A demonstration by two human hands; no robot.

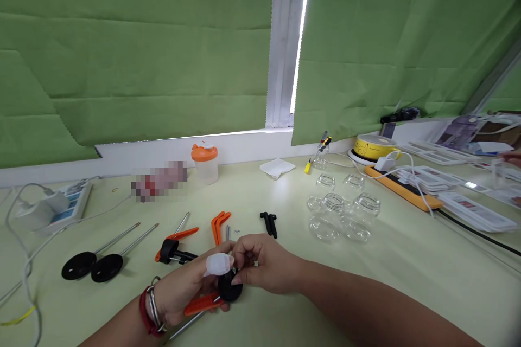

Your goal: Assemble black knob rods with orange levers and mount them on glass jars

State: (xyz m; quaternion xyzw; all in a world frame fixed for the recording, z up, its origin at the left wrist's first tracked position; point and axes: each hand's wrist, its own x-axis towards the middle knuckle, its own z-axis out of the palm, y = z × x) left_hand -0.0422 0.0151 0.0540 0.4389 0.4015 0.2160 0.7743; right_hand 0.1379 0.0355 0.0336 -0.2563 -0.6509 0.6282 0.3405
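Near the front of the table my left hand, with white tape on a finger, is closed round a black and orange tool part. It has a round black piece, an orange lever and a thin metal rod pointing down to the left. My right hand is pinched against the top of the round black piece; whether its fingertips hold anything small is hidden. Just beyond my hands lie orange levers, two small black parts and a similar orange-and-black assembly.
Two black discs with metal rods lie at left, near a white power strip and cables. Clear jars stand on the right. An orange-lidded cup, folded tissue, orange power strip and another person's hand are farther off.
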